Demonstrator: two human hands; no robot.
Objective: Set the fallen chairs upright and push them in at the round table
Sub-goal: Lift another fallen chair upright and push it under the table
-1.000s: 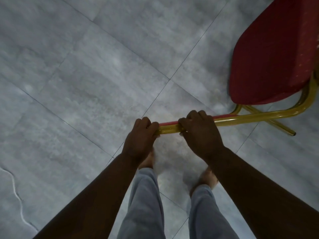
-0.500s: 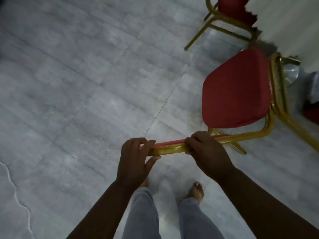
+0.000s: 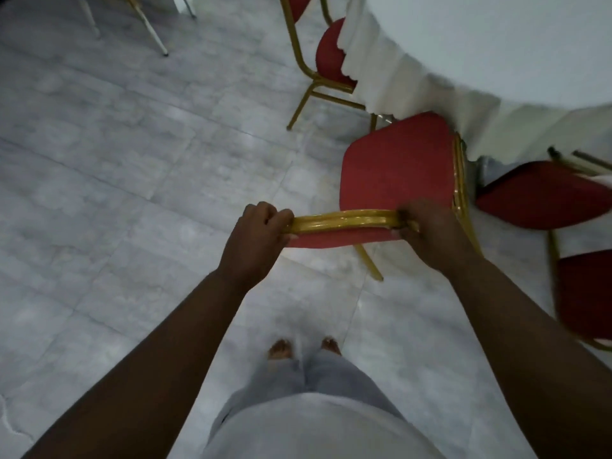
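Hands clamped on a chair back at centre frame: the person's left hand (image 3: pixel 255 233) curled round the left end of the gold-painted metal top rail (image 3: pixel 344 221), while the right hand (image 3: pixel 430 231) gripped the right end. The two hands were apart, with the bare length of the rail between them. The red-cushioned, gold-framed banquet chair (image 3: pixel 397 170) stood on its legs on the grey tiled floor (image 3: pixel 132 167). Its seat faced the round table draped in a white cloth (image 3: pixel 496 51) that filled the upper right of the frame. The far edge of the seat met the hanging hem of the cloth. A second red-and-gold chair (image 3: pixel 331 58) stood at upper centre, its seat partly hidden beneath the cloth. At the right edge, a third red-cushioned chair (image 3: pixel 543 193) showed two red pads and a gold frame; whether it stood or lay tipped could not be told. Pale metal furniture legs (image 3: pixel 155 38) crossed the upper left corner. At bottom centre, the person's bare feet (image 3: pixel 281 349) and light grey trousers (image 3: pixel 331 379) were just behind the held chair.
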